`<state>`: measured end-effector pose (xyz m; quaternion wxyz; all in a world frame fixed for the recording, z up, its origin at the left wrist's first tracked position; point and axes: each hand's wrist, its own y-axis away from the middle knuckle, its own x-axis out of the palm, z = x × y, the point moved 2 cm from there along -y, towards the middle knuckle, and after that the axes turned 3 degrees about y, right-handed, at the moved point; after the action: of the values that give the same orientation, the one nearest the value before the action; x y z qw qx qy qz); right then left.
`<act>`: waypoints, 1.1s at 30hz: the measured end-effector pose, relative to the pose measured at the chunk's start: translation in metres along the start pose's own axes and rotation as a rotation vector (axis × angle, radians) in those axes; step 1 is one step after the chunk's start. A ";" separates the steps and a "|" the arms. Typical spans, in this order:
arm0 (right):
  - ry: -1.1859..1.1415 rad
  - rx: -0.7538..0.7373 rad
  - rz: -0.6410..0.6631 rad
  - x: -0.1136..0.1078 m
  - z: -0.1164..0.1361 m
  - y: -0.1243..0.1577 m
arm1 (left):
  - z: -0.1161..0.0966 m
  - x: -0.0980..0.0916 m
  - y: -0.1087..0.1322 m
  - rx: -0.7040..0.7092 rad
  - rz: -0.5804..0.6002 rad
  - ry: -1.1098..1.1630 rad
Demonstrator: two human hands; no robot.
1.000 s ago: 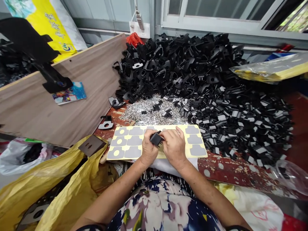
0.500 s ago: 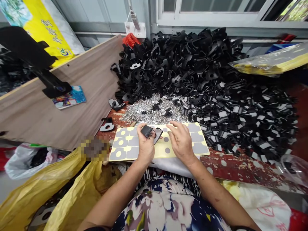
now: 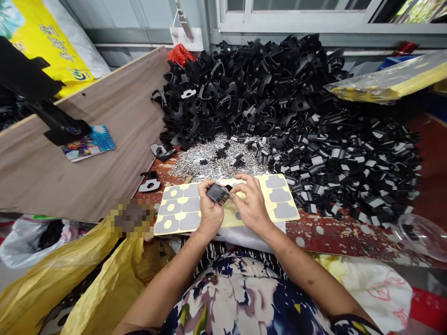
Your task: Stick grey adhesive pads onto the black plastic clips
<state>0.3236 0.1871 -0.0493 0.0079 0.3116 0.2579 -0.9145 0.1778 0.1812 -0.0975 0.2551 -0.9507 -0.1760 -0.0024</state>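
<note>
My left hand (image 3: 211, 211) grips a black plastic clip (image 3: 217, 193) with a flat, dark grey face and small hinge lugs along one edge. My right hand (image 3: 252, 202) has its thumb and forefinger pinched together at the clip's right edge; whatever lies between those fingertips is too small to make out. Under both hands lies a yellow backing sheet of grey stickers (image 3: 191, 204). Past the sheet is a heap of small silvery metal pins (image 3: 195, 160), with a few little black parts on top.
Black plastic clip parts (image 3: 244, 88) are piled against the wall; smaller black and grey pieces (image 3: 335, 167) spread to the right. A wooden board (image 3: 115, 102) slants along the left. Bagged sticker sheets (image 3: 394, 81) lie at right. A clear plastic tub (image 3: 424, 235) stands at the table edge.
My right hand has moved left to the clip, its fingertips now touching the edge. The clip has turned in my left hand, showing its flat face. The whole view has shifted slightly.
</note>
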 end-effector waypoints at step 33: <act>0.464 -0.243 -0.151 -0.012 -0.001 0.014 | -0.003 0.006 -0.005 -0.195 -0.033 0.106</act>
<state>0.3362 0.1731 -0.0494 -0.0824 0.4895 0.3834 -0.7789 0.1819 0.1851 -0.0918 0.1703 -0.9666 -0.1768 -0.0739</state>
